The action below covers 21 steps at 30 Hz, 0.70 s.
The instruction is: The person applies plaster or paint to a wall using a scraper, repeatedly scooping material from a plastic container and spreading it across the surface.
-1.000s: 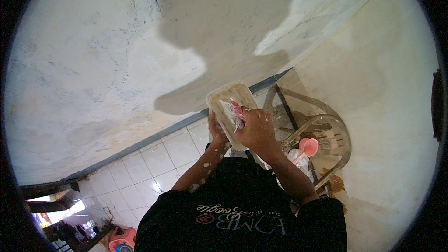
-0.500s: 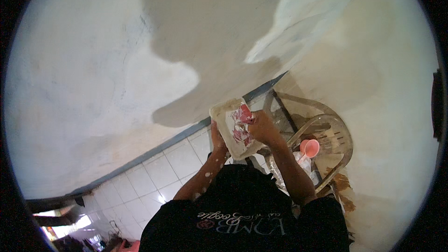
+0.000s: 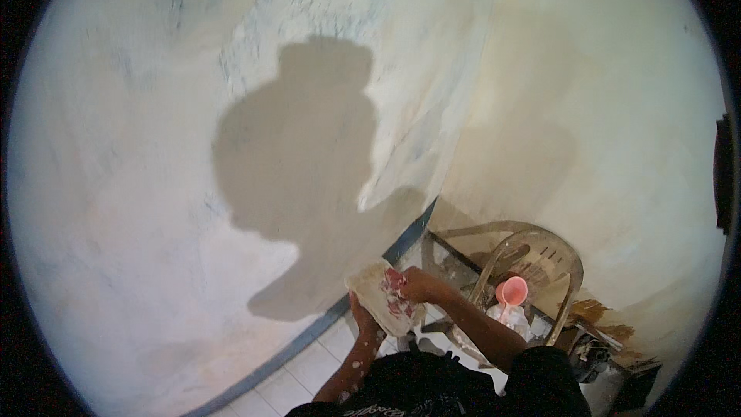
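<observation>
My left hand (image 3: 362,315) grips a shallow, off-white rectangular tub (image 3: 366,278) by its left side, low in the picture in front of my body. White paste is smeared inside it. My right hand (image 3: 421,286) is closed round a red scraper (image 3: 395,279) at the tub's right side. More red, streaked with white, shows lower in the tub; whether it belongs to the same tool I cannot tell. White spots dot my left forearm.
A patchy, pale wall (image 3: 154,185) with a grey base strip (image 3: 309,333) rises ahead and meets another wall at a corner. To the right stands a stained plastic chair (image 3: 567,251), with a pink dipper (image 3: 512,291) beside a whitish plastic bag (image 3: 509,324). White tiles (image 3: 312,367) cover the floor.
The view has tilted up, so more wall shows and my hands, the tub and the chair sit lower in the picture. Both hands keep their hold.
</observation>
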Motion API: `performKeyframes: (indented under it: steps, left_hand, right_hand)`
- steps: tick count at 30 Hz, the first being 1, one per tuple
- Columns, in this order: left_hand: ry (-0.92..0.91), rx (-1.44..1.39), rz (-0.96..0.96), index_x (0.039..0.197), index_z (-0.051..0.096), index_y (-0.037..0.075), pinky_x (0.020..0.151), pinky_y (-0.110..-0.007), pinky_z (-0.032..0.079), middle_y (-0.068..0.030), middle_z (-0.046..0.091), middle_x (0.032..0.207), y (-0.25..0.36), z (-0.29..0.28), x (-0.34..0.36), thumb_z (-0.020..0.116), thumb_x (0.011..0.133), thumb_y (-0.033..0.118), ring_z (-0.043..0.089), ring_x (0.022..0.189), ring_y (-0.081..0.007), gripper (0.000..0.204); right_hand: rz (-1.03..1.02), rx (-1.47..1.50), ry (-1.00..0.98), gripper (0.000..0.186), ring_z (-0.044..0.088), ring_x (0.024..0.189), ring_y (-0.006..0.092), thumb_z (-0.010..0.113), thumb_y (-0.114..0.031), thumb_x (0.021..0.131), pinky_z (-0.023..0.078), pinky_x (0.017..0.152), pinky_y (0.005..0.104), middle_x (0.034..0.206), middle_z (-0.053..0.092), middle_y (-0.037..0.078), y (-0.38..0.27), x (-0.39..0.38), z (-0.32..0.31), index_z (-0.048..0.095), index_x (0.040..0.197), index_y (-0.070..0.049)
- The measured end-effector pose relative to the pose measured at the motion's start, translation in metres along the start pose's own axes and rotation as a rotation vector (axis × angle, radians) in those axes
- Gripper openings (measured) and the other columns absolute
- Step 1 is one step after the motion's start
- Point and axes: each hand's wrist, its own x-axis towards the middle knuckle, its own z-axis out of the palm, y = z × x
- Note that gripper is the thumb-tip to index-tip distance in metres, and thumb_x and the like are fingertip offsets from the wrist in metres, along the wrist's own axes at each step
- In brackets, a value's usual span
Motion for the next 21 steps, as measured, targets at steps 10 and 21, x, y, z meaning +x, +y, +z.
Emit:
performKeyframes:
  steps: [10,21]
  left_hand:
    - [-0.012,0.089,0.001,0.121,0.041,0.007,0.092,-0.042,0.038,-0.0124,0.047,0.120,0.020,0.048,-0.013,0.033,0.087,0.048,0.046,0.107,-0.0305,0.054]
    - [-0.005,0.058,-0.006,0.126,0.036,0.007,0.095,-0.045,0.034,-0.0152,0.042,0.124,0.017,0.027,-0.014,0.029,0.083,0.054,0.041,0.112,-0.0331,0.064]
  right_hand:
    - [-0.185,0.189,-0.173,0.031,0.052,0.056,0.0166,0.051,-0.023,0.081,0.046,0.055,0.0330,0.066,0.057,0.012,0.058,0.016,0.017,0.056,0.102,0.000]
    - [-0.186,-0.382,-0.074,0.059,0.060,0.070,0.0337,0.053,-0.027,0.070,0.049,0.063,0.0435,0.076,0.059,0.021,-0.031,-0.015,-0.025,0.040,0.123,-0.005]
